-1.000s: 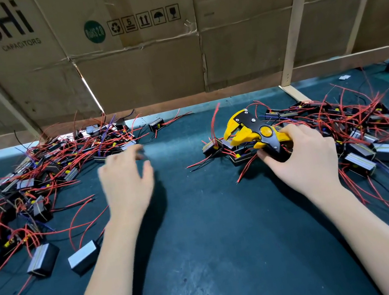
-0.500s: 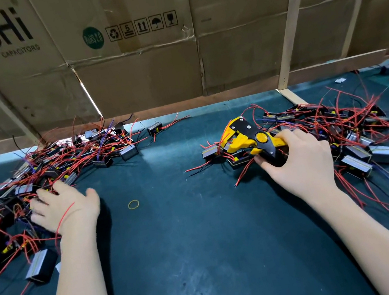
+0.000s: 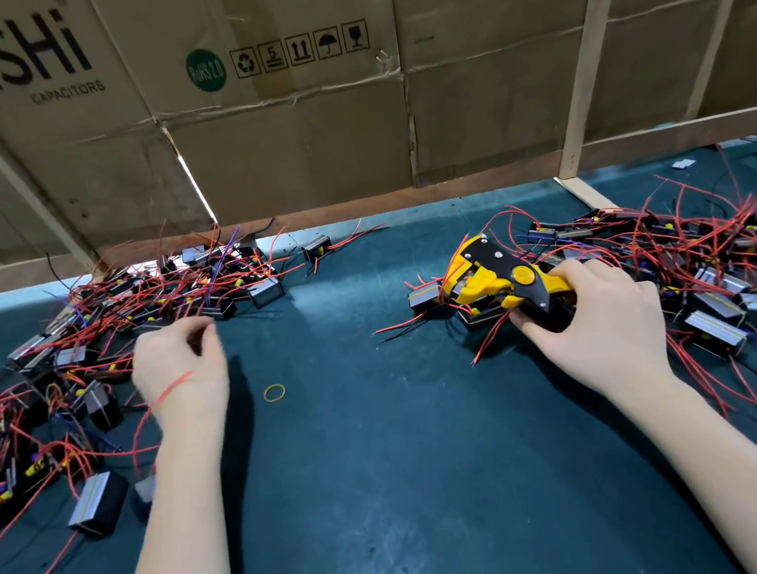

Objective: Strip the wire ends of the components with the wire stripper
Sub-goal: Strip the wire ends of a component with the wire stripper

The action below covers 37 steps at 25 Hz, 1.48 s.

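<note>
Cardboard boxes (image 3: 292, 141) printed "AiSHi CAPACITORS" wall off the back of a dark green counter (image 3: 399, 483). I see two heaps of small black components with red wires: one heap at left (image 3: 94, 364), one at right (image 3: 693, 264). Right hand (image 3: 593, 326) rests at the near edge of the right heap, fingers curled round the handles of the yellow and black wire stripper (image 3: 500, 279); the tool's head points left, lying over the components there. Left hand (image 3: 180, 370) sits beside the left heap, fingers curled; a red wire (image 3: 169, 394) crosses its back. I cannot tell whether it holds anything. A yellow rubber band (image 3: 274, 393) lies between the hands.
</note>
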Each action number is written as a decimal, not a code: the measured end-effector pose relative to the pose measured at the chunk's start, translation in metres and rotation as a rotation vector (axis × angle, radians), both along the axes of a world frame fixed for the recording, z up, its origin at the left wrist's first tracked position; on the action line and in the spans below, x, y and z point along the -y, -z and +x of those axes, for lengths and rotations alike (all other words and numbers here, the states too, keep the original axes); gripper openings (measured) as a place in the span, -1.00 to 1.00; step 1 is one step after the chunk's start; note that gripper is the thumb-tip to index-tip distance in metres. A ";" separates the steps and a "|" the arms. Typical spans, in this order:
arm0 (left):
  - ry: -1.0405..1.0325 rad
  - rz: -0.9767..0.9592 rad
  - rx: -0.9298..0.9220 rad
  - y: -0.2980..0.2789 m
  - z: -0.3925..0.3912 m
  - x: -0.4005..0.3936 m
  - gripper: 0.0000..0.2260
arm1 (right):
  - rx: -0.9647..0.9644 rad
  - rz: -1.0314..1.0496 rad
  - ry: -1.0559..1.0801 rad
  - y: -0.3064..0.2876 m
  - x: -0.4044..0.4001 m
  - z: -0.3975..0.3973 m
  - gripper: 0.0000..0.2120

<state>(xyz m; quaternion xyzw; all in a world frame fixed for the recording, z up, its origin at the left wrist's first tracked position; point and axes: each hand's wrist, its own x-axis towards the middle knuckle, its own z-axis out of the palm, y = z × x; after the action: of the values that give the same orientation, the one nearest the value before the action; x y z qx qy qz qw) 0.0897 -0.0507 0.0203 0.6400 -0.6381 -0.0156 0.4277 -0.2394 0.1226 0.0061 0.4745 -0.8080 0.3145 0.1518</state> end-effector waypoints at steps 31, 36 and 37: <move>0.741 0.146 -0.239 0.000 -0.086 -0.062 -0.85 | -0.032 -0.009 -0.007 0.001 0.000 0.002 -0.56; 0.643 0.178 -0.030 0.011 -0.090 -0.060 -0.86 | -0.038 -0.006 -0.004 0.002 0.001 0.001 -0.55; 0.588 0.188 -0.095 0.012 -0.088 -0.057 -0.78 | -0.041 -0.006 -0.003 0.002 0.001 0.001 -0.55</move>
<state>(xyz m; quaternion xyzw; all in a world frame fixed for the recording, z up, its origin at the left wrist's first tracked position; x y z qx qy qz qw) 0.0012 0.0064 0.0086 0.4635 -0.7710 -0.2272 0.3730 -0.2386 0.1218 0.0036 0.4817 -0.8031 0.3072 0.1694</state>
